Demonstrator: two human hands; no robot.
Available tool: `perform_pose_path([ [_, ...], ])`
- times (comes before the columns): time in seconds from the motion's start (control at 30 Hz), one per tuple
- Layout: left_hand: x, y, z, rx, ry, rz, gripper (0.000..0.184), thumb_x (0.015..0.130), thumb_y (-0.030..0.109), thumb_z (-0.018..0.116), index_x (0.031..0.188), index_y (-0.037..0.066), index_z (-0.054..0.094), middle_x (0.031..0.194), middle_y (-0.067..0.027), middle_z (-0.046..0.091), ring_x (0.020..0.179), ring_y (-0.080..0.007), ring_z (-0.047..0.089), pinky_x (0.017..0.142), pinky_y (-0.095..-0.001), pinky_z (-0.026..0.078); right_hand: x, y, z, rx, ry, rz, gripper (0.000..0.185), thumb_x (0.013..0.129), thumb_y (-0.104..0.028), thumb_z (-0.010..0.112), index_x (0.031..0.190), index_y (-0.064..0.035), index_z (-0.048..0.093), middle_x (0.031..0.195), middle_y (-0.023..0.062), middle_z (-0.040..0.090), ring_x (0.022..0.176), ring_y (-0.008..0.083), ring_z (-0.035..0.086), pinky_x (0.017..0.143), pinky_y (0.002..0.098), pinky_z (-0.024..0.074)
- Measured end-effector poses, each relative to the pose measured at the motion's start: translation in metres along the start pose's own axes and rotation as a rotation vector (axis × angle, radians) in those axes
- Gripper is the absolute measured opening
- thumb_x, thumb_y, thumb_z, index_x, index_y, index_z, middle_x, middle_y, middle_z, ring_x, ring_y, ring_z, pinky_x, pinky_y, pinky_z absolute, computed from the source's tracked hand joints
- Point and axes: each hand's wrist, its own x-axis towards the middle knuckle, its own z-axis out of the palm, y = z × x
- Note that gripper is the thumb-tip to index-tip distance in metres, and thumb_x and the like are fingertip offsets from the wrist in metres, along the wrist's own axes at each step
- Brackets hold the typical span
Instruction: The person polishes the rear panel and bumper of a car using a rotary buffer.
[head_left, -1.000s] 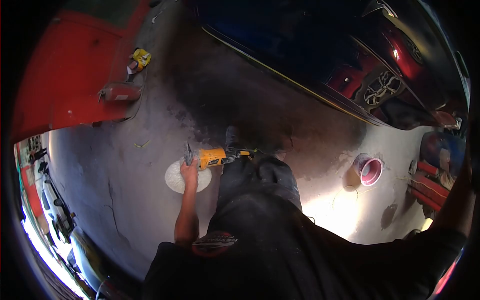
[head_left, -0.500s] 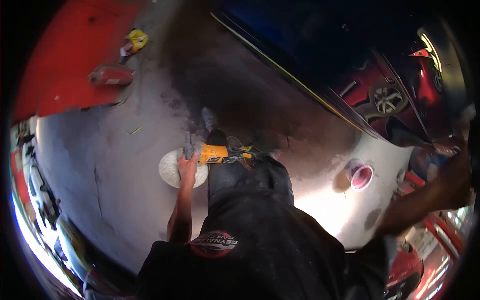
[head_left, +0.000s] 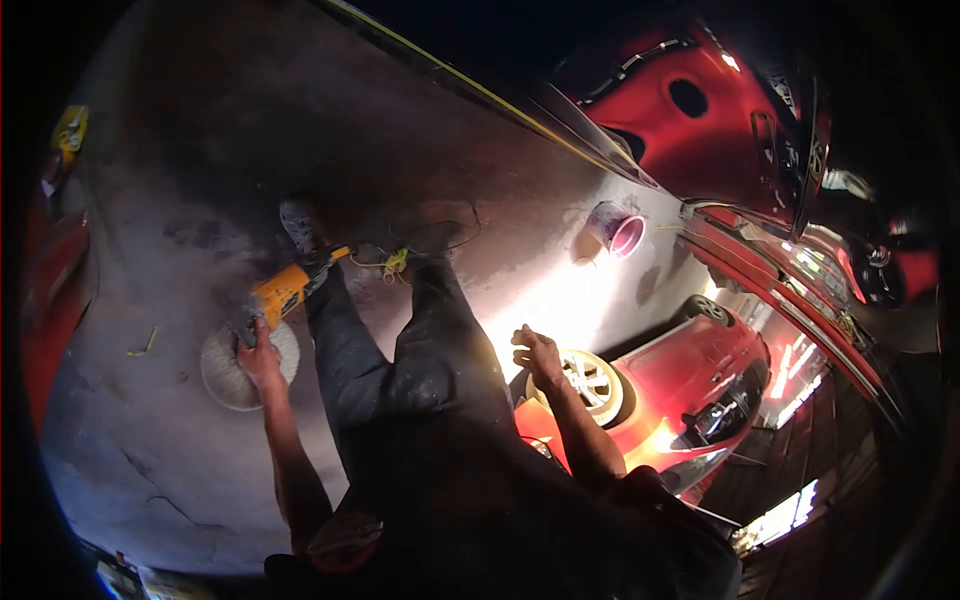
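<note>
My left hand [head_left: 262, 362] is closed on the front handle of a yellow and black polisher [head_left: 282, 296]. The polisher hangs beside my left leg, its round white wool pad [head_left: 232, 375] below and beside the hand. Its rear end and cord lie toward my knees, partly in shadow. On the other side, my right hand [head_left: 540, 357] is raised away from my body with loosely bent fingers that stand apart, and nothing shows in it. Behind it in view is the pale-rimmed wheel of a red car [head_left: 660, 385].
A dark glossy car panel with a yellow lower edge [head_left: 450, 72] crosses the top. A pink-rimmed bucket [head_left: 626, 236] stands on the concrete floor. A cord with a yellow-green piece [head_left: 396, 263] lies near my feet. A yellow item [head_left: 70, 130] is at far left.
My view has turned toward the right, bringing the red car into sight. My right arm has come from the far right edge closer to my body. The polisher stays in my left hand.
</note>
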Motion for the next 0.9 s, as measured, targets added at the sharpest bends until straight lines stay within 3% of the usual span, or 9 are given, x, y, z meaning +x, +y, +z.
perform_pose_path([
  [0.17,0.058,-0.077,-0.014,0.081,0.045,-0.047,0.032,0.095,0.030,0.078,0.111,0.003,0.070,0.077,-0.0005,0.064,0.044,-0.0050,0.043,0.038,-0.0251,0.027,-0.010,-0.075,0.073,-0.034,-0.159,0.009,0.042,0.106,-0.033,0.060,0.126,0.0038,0.067,0.111,0.0101,0.073,0.096,0.0250,0.069,0.088,0.0383,0.0574],
  [0.23,0.074,-0.085,-0.022,0.078,0.065,-0.073,0.035,0.095,0.031,0.078,0.113,0.002,0.070,0.079,-0.0009,0.066,0.046,-0.0053,0.045,0.039,-0.0250,0.028,-0.018,-0.110,0.112,-0.027,-0.244,0.003,0.041,0.106,-0.032,0.060,0.127,0.0024,0.068,0.113,0.0097,0.073,0.099,0.0243,0.069,0.089,0.0378,0.0572],
  [0.33,0.068,-0.092,-0.023,0.045,0.115,-0.081,0.035,0.095,0.031,0.077,0.111,0.001,0.068,0.076,-0.0016,0.064,0.047,-0.0072,0.047,0.040,-0.0263,0.031,-0.024,-0.156,0.131,-0.331,-0.306,-0.308,0.040,0.105,-0.031,0.062,0.128,0.0021,0.067,0.117,0.0098,0.072,0.101,0.0219,0.069,0.090,0.0366,0.0567],
  [0.37,0.059,-0.083,-0.020,0.018,0.127,-0.105,0.035,0.095,0.031,0.077,0.111,0.000,0.067,0.074,-0.0019,0.063,0.047,-0.0080,0.048,0.040,-0.0268,0.032,-0.024,-0.180,0.135,-0.584,-0.222,-0.448,0.043,0.100,-0.029,0.069,0.129,0.0030,0.066,0.122,0.0114,0.071,0.104,0.0208,0.069,0.089,0.0352,0.0563],
  [0.43,0.048,-0.066,-0.018,-0.024,0.128,-0.127,0.036,0.095,0.031,0.076,0.109,0.000,0.066,0.071,-0.0024,0.061,0.047,-0.0094,0.048,0.041,-0.0276,0.034,-0.067,-0.244,0.166,-0.688,-0.059,-0.823,0.049,0.095,-0.032,0.076,0.128,0.0026,0.066,0.123,0.0208,0.069,0.107,0.0316,0.068,0.093,0.0423,0.0561],
  [0.5,0.046,-0.058,-0.013,-0.063,0.128,-0.120,0.036,0.096,0.031,0.075,0.108,-0.001,0.065,0.068,-0.0028,0.058,0.046,-0.0107,0.048,0.042,-0.0283,0.036,-0.066,-0.290,0.168,-1.149,0.254,-1.383,0.060,0.095,-0.035,0.076,0.140,0.0014,0.059,0.140,0.0240,0.058,0.123,0.0390,0.059,0.100,0.0459,0.0526],
  [0.63,0.055,-0.094,-0.024,-0.038,0.100,-0.120,0.033,0.097,0.025,0.074,0.117,0.002,0.061,0.072,-0.0029,0.059,0.044,-0.0101,0.047,0.041,-0.0278,0.037,-0.091,-0.384,0.166,-1.325,0.662,-1.709,0.087,0.093,-0.046,0.075,0.156,0.0014,0.040,0.155,0.0286,0.039,0.137,0.0462,0.045,0.110,0.0540,0.0428],
  [0.8,0.061,-0.107,-0.025,-0.027,0.102,-0.109,0.027,0.098,0.028,0.073,0.107,0.003,0.066,0.066,-0.0008,0.057,0.042,-0.0113,0.045,0.041,-0.0285,0.035,-0.073,-0.437,0.152,-1.484,1.261,-1.613,0.093,0.093,-0.056,0.071,0.153,0.0074,0.038,0.156,0.0304,0.036,0.135,0.0545,0.042,0.112,0.0597,0.0393],
  [0.9,0.064,-0.096,-0.026,-0.040,0.072,-0.073,0.024,0.097,0.027,0.074,0.105,0.005,0.068,0.067,-0.0001,0.057,0.043,-0.0108,0.045,0.040,-0.0292,0.034,-0.034,-0.414,0.140,-1.686,1.022,-1.582,0.103,0.085,-0.058,0.077,0.153,0.0085,0.037,0.157,0.0342,0.033,0.136,0.0558,0.040,0.112,0.0626,0.0367],
])
